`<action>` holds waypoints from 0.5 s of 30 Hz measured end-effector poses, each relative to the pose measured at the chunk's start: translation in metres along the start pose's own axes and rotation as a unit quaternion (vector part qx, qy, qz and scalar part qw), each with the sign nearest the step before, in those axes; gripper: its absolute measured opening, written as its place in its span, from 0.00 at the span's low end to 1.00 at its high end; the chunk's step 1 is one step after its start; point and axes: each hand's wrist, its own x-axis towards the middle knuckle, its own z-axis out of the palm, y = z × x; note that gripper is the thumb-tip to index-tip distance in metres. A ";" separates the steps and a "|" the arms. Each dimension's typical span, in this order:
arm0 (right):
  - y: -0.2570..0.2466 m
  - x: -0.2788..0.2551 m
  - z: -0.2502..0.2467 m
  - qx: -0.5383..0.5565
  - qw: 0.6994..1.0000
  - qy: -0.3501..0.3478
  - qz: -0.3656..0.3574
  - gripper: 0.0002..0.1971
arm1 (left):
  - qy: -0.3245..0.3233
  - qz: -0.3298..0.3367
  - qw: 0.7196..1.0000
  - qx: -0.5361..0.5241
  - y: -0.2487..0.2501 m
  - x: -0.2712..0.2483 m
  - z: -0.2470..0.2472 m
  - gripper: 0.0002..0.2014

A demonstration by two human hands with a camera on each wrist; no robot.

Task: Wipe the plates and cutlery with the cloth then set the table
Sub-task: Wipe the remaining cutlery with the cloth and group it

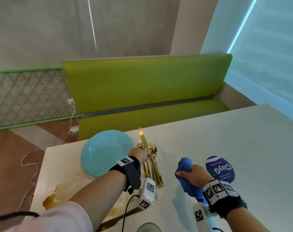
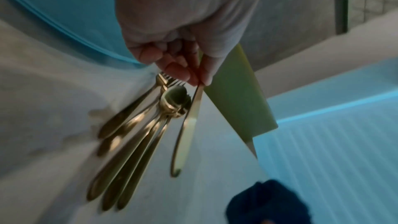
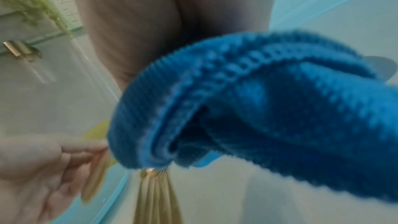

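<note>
A light blue plate (image 1: 105,151) lies on the white table (image 1: 226,139) near its far left corner. Just right of it sits a bundle of gold cutlery (image 1: 153,166), with forks and spoons fanned out (image 2: 133,142). My left hand (image 1: 140,155) pinches a gold knife (image 1: 145,141) between thumb and fingers (image 2: 183,72), lifted with one end pointing away from me and the other end hanging below the hand (image 2: 187,130). My right hand (image 1: 192,174) grips a bunched blue cloth (image 1: 186,166) to the right of the cutlery; the cloth (image 3: 258,108) fills the right wrist view.
A brown liquid spill (image 1: 52,198) spreads along the table's left edge. A purple round sticker (image 1: 220,169) lies right of the cloth. A glass rim (image 1: 148,227) shows at the near edge. A green bench (image 1: 145,91) stands beyond the table.
</note>
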 end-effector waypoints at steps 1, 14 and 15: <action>0.005 0.001 -0.004 0.011 1.000 0.012 0.008 0.23 | -0.007 -0.005 0.999 0.045 -0.001 0.001 0.009 0.13; 0.031 0.015 -0.008 0.044 0.998 0.024 0.026 0.23 | -0.010 0.031 0.934 0.356 -0.025 0.019 0.081 0.17; 0.032 0.016 -0.008 0.044 0.998 0.025 0.028 0.23 | -0.016 0.037 0.928 0.371 -0.027 0.021 0.084 0.16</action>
